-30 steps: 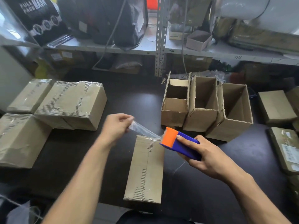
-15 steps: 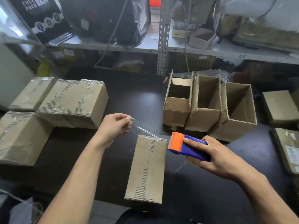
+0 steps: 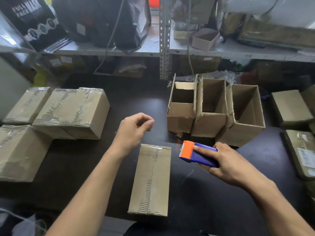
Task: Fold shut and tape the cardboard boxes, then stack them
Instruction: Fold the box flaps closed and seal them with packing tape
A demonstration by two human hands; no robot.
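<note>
Dark worktable (image 3: 221, 210); grey metal shelving (image 3: 164, 38) behind, cluttered.

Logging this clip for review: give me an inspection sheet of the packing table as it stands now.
Surface: dark tabletop.
Job's things: closed long cardboard box in front; three open cardboard boxes behind; taped boxes at left.
Clutter: flat parcels at right.
Grippers: left hand loosely curled, empty; right hand grips blue-and-orange tape dispenser.
Cables: cords hang from shelf.
Surroundings: metal shelving, bags, small box.

Dark table (image 3: 139, 103) bears taped boxes (image 3: 71, 113), open boxes (image 3: 211, 108)
</note>
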